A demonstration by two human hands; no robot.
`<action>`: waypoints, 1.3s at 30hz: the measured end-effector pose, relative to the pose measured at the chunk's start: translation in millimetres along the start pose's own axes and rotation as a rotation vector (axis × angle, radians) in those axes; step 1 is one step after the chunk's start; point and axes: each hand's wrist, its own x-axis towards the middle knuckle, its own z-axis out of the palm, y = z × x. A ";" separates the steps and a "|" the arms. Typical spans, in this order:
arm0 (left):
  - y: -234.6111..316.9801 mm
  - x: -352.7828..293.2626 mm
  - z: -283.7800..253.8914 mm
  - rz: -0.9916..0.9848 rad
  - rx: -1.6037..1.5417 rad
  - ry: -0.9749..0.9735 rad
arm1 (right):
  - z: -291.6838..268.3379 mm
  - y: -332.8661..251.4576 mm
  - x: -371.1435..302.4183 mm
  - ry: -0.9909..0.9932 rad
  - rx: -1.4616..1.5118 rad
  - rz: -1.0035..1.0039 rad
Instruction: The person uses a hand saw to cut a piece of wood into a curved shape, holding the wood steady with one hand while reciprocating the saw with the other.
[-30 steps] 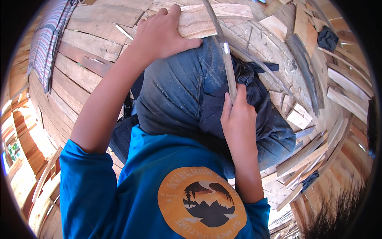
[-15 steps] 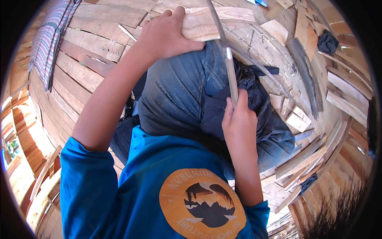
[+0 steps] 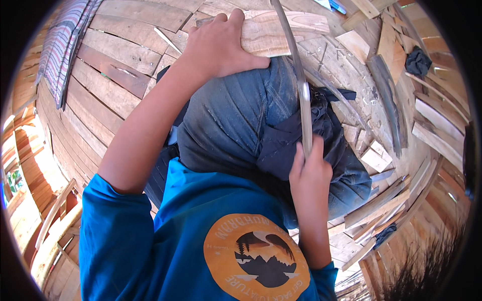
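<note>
My left hand (image 3: 216, 47) holds down a pale wooden board (image 3: 268, 34) in front of my knee, its fingers over the top and its thumb stretched along the near edge. My right hand (image 3: 312, 168) is closed round the near end of a long, narrow, slightly curved blade-like tool (image 3: 300, 75). It is seen nearly edge-on, so I cannot tell its exact kind. The tool slants away from me past the board's right part, crossing in front of it. Its far tip runs out of the top of the view. My fingers hide the grip.
A dark wooden strip (image 3: 386, 100) and several offcuts (image 3: 376, 155) lie to the right, with a black cloth (image 3: 417, 61) farther off. Long slats (image 3: 381, 208) are piled at lower right. A striped mat (image 3: 63, 50) lies at far left on the plank floor (image 3: 118, 60).
My right hand has drawn the tool back toward me and slightly to the right. My left hand keeps its hold on the board; the whole view has shifted slightly.
</note>
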 end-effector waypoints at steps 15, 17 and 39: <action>1.7 1.2 -8.0 0.000 -0.093 -0.056 | 1.2 2.5 -30.5 0.007 0.050 0.047; 4.0 8.8 -20.9 -0.028 -0.157 -0.121 | 3.1 3.4 -22.0 -0.013 0.030 0.056; 2.0 3.2 -9.2 -0.005 0.006 -0.063 | -12.0 5.4 -1.0 0.030 0.013 -0.053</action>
